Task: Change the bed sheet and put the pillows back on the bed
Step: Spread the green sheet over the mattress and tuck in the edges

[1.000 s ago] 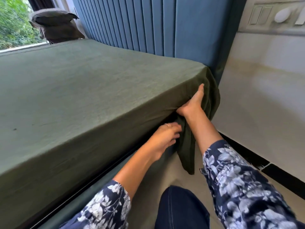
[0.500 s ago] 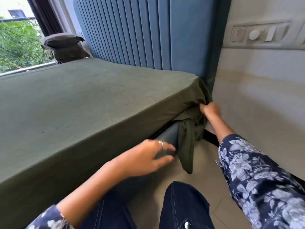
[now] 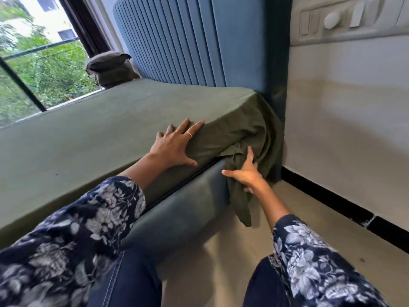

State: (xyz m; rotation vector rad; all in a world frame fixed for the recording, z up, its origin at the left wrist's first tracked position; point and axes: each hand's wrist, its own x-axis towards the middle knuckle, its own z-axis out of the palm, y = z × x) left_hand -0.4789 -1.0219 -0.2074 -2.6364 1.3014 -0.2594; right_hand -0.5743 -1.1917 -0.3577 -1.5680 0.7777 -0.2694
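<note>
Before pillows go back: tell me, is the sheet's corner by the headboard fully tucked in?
No: the green sheet hangs loose there, bunched under the right hand.

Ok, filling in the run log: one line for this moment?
step: tucking sheet corner | left hand: flat on green sheet at mattress edge | right hand: holds loose corner by headboard | pillows: off bed

This is a bedroom in a home. A bed with a smooth olive-green cotton sheet fills the left, backed at the far end by a tall blue channel-padded headboard. A grey wall switch panel sits far right, a large window far left.
</note>
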